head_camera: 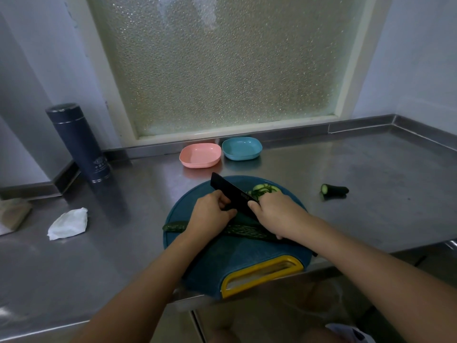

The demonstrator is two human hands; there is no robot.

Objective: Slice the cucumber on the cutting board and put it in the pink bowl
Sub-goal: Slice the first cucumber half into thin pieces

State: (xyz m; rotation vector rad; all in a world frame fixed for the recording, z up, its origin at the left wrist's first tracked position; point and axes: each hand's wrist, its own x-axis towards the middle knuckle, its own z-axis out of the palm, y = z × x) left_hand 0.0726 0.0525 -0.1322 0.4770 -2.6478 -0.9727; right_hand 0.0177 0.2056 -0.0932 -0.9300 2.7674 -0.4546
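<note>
A round blue cutting board with a yellow handle lies at the counter's front edge. A long dark cucumber stretches across it, passing under both hands. My right hand grips the handle of a black knife, whose blade points up and to the left. My left hand, fingers curled, presses on the cucumber right beside the blade. Several cut slices are piled at the board's far edge, behind my right hand. The pink bowl stands empty just beyond the board.
A blue bowl sits to the right of the pink one. A cucumber end piece lies on the steel counter to the right. A dark thermos and a crumpled tissue are on the left. The board's handle overhangs the counter edge.
</note>
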